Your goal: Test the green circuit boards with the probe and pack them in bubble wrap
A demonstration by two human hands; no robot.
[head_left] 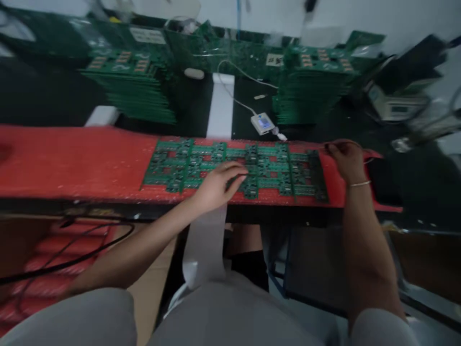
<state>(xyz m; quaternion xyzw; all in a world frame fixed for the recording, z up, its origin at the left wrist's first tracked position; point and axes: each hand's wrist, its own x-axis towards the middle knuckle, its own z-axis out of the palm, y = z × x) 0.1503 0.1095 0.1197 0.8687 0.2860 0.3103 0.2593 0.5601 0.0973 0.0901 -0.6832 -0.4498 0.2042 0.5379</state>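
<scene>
A panel of green circuit boards lies flat on a long red bubble wrap sheet at the table's front. Over the middle of the panel is my left hand, its fingers curved and the thumb a little apart from them. Nothing shows between its fingertips; whether they touch the boards I cannot tell. To the right of the panel, my right hand is closed on the back edge of the red bubble wrap, which lifts slightly there. Its fingertips are blurred.
Tall stacks of green boards stand at the back left and back right. Between them, a small white device with a cable lies on the dark table. A white strip runs under the wrap. Red rolls sit below left.
</scene>
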